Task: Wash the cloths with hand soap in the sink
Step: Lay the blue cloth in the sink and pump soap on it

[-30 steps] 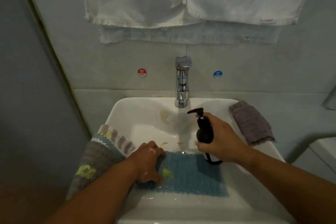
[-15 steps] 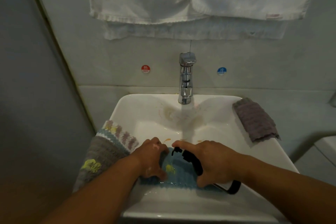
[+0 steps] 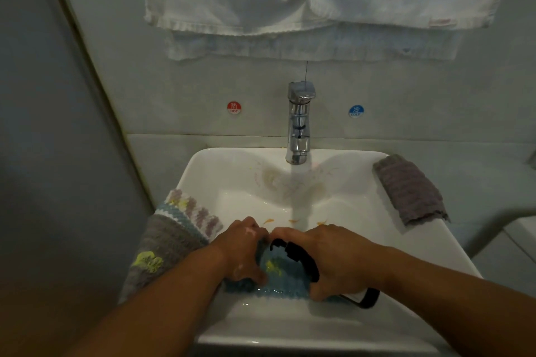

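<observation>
both forearms reaching in from the bottom edge. left hand (image 3: 242,252) knuckles-up, fingers curled over the left end of the blue cloth (image 3: 282,280), gripping it low in the sink (image 3: 232,182) near the front wall. right hand (image 3: 336,262) wrapped round the black soap bottle (image 3: 301,258), tipped on its side, pump nozzle pointing left just above the cloth's yellow stain. most of the bottle hidden under the palm, only nozzle, neck and base edge showing. right part of the cloth covered by that hand. any soap at the nozzle too small to make out.
</observation>
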Tool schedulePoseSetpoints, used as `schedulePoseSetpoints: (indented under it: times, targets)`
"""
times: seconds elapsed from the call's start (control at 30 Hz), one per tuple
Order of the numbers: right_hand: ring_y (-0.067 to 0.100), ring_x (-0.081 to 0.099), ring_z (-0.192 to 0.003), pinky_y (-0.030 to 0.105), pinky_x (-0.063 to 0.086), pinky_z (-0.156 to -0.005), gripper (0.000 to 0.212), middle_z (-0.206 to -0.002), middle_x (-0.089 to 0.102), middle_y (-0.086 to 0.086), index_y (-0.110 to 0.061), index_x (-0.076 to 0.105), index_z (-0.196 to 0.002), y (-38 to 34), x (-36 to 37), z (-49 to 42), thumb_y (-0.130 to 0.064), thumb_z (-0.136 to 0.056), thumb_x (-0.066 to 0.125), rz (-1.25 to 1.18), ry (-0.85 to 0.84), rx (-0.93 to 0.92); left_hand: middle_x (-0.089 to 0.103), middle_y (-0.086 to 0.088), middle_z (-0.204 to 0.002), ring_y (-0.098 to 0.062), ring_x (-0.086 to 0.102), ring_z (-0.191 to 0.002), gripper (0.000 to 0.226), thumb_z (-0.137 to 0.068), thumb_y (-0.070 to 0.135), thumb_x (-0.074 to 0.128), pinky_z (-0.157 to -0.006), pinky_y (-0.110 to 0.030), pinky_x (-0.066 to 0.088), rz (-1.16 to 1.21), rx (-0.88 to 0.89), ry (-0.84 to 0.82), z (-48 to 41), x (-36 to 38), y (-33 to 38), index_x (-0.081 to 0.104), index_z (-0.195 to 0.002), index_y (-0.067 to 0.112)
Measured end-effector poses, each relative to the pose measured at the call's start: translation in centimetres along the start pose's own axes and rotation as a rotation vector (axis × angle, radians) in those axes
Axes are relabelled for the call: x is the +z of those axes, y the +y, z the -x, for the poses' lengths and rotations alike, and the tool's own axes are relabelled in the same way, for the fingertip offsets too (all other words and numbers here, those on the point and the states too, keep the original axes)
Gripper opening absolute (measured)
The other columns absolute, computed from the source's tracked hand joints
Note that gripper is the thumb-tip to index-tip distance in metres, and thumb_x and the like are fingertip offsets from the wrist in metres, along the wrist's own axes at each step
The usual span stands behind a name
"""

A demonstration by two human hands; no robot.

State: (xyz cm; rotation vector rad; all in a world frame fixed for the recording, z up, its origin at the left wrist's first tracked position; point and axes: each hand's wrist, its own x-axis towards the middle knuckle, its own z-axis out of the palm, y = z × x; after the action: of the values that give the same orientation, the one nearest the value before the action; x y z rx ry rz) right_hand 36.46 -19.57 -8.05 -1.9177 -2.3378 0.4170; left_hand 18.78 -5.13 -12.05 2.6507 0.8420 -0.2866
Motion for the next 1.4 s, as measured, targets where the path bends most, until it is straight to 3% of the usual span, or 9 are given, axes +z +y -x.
schedulePoseSetpoints:
  times: [0.2, 0.33, 0.5, 0.57, 0.73, 0.97, 1.23, 1.33, 1.4]
  targets:
    - [0.016, 0.059, -0.089, 0.033, 0.053, -0.083, 0.103, -0.112, 0.065, -0.009, -0.057, 0.012, -0.145, -0.2, -0.2, 0.3, -0.043, -0.069, 0.081, -0.021, -0.027, -0.004, 0.041, 0.003, -0.132, -0.021, 0.040, -0.123, 0.081, -0.069, 0.050, 0.087, -0.105, -0.041, 0.045, -0.002, 0.002, -0.003, 0.0, 0.0, 0.0, 0.052, -0.138, 0.029]
    - [0.011, 0.058, -0.088, 0.024, 0.047, -0.081, 0.102, -0.113, 0.065, -0.012, -0.056, 0.011, -0.147, -0.1, -0.8, 0.4, -0.048, -0.072, 0.080, -0.028, -0.001, -0.021, 0.041, 0.003, -0.134, -0.021, 0.039, -0.125, 0.087, -0.069, 0.050, 0.087, -0.107, -0.043, 0.044, 0.007, -0.003, -0.003, 0.0, 0.0, 0.0, 0.049, -0.143, 0.028]
    - [0.009, 0.061, -0.076, 0.016, 0.052, -0.072, 0.123, -0.100, 0.060, -0.011, -0.058, -0.007, -0.151, 1.7, -2.7, 0.6, -0.026, -0.073, 0.083, -0.158, -0.006, 0.077, 0.039, 0.002, -0.139, -0.022, 0.038, -0.129, 0.088, -0.070, 0.052, 0.086, -0.109, -0.043, 0.043, -0.008, 0.009, -0.004, 0.0, -0.1, -0.1, 0.047, -0.145, 0.029]
    - [0.012, 0.069, -0.083, 0.025, 0.060, -0.080, 0.125, -0.109, 0.065, -0.008, -0.059, -0.006, -0.151, 3.4, -3.3, 0.4, -0.019, -0.074, 0.085, -0.341, 0.122, 0.154, 0.040, 0.003, -0.140, -0.022, 0.038, -0.129, 0.088, -0.069, 0.053, 0.086, -0.110, -0.042, 0.043, -0.009, 0.016, -0.004, 0.0, -0.1, -0.1, 0.047, -0.145, 0.030]
    - [0.011, 0.063, -0.108, 0.033, 0.053, -0.101, 0.122, -0.117, 0.066, -0.006, -0.045, 0.013, -0.155, 7.4, -3.4, -1.2, -0.019, -0.067, 0.093, -0.557, 0.493, 0.380, 0.039, 0.004, -0.139, -0.021, 0.039, -0.129, 0.089, -0.068, 0.056, 0.085, -0.110, -0.041, 0.043, -0.020, 0.026, 0.002, -0.2, 0.1, -0.3, 0.047, -0.145, 0.031]
    - [0.008, 0.062, -0.106, 0.024, 0.052, -0.091, 0.102, -0.112, 0.064, -0.008, -0.040, 0.035, -0.147, 9.0, -2.1, -3.3, -0.010, -0.067, 0.091, -0.627, 0.739, 0.436, 0.038, 0.004, -0.139, -0.019, 0.038, -0.128, 0.088, -0.070, 0.060, 0.083, -0.110, -0.039, 0.044, -0.024, 0.024, -0.001, -0.1, 0.1, -0.5, 0.046, -0.145, 0.032]
    - [0.014, 0.062, -0.110, 0.031, 0.051, -0.094, 0.075, -0.116, 0.066, -0.010, -0.035, 0.051, -0.128, 9.5, -1.9, -1.9, -0.031, -0.066, 0.093, -0.597, 0.672, 0.564, 0.038, 0.003, -0.139, -0.021, 0.036, -0.130, 0.087, -0.070, 0.062, 0.082, -0.110, -0.039, 0.042, -0.032, 0.018, 0.005, -0.1, -0.1, -0.3, 0.047, -0.144, 0.034]
    - [0.017, 0.060, -0.115, 0.029, 0.049, -0.092, 0.089, -0.124, 0.063, -0.006, -0.028, 0.045, -0.138, 9.0, -2.1, -1.5, -0.037, -0.064, 0.094, -0.573, 0.597, 0.601, 0.036, 0.002, -0.142, -0.023, 0.032, -0.133, 0.084, -0.072, 0.066, 0.078, -0.112, -0.041, 0.040, -0.038, 0.010, 0.002, 0.2, -0.2, -0.3, 0.047, -0.144, 0.036]
    - [0.023, 0.056, -0.123, 0.031, 0.047, -0.097, 0.113, -0.135, 0.059, 0.001, -0.020, 0.029, -0.152, 8.5, -2.1, -1.0, -0.035, -0.062, 0.095, -0.575, 0.546, 0.649, 0.033, 0.000, -0.148, -0.025, 0.029, -0.136, 0.079, -0.077, 0.065, 0.073, -0.115, -0.042, 0.037, -0.032, -0.004, 0.005, 0.4, -0.2, -0.3, 0.046, -0.146, 0.037]
